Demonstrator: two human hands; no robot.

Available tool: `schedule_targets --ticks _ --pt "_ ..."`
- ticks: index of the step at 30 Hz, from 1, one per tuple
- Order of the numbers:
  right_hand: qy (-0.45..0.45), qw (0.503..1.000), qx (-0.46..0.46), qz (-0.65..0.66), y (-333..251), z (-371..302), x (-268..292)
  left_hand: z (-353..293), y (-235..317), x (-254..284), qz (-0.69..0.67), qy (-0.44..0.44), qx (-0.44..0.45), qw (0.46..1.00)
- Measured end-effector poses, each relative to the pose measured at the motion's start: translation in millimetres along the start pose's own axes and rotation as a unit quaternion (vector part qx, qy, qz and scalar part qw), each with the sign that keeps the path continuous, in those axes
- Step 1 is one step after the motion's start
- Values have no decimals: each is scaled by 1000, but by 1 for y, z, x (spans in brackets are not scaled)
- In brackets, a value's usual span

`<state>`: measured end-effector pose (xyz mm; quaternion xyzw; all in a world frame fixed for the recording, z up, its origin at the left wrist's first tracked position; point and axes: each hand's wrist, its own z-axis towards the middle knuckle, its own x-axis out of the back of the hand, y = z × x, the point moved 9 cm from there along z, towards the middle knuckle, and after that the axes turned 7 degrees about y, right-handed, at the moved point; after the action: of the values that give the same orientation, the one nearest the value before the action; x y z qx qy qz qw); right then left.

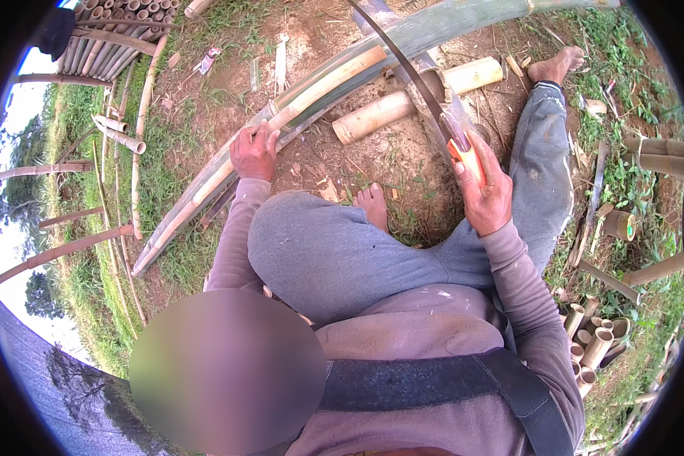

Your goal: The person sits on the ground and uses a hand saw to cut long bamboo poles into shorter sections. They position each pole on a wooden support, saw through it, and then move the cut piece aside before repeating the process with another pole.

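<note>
My right hand (484, 184) is closed around the orange handle (467, 161) of a hand saw with a long, dark, curved blade (414, 76). The blade slants up and to the left, crossing over a thick green bamboo pole (448, 29). A slimmer tan bamboo length (328, 86) lies along that pole, and its cut-looking far end is close to the blade. Whether the teeth touch any bamboo, I cannot tell. My left hand (254, 153) grips the tan bamboo length from above, fingers wrapped over it.
Short bamboo pieces (372, 117) lie crosswise beneath the long pole. My bare feet (372, 207) rest on the dirt, one near the middle, one at far right. Cut bamboo tubes (596, 346) are heaped at lower right. A bamboo rack (114, 57) stands at upper left.
</note>
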<state>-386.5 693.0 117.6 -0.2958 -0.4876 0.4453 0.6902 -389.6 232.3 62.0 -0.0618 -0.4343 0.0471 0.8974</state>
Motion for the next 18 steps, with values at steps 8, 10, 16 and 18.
schedule_targets --ticks 8,10,16,18 --pt "-11 1000 9 -1 14 -5 -6 -1 1 2 -2 -1 0 1000" --pt "-12 1000 8 -3 16 -8 -2 -2 0 2 -5 5 -2 1000" --pt "-19 1000 -6 1 17 25 -27 -3 0 -1 -14 8 5 1000" --pt "-21 1000 0 -1 18 13 -19 -3 2 1 -6 4 5 1000"
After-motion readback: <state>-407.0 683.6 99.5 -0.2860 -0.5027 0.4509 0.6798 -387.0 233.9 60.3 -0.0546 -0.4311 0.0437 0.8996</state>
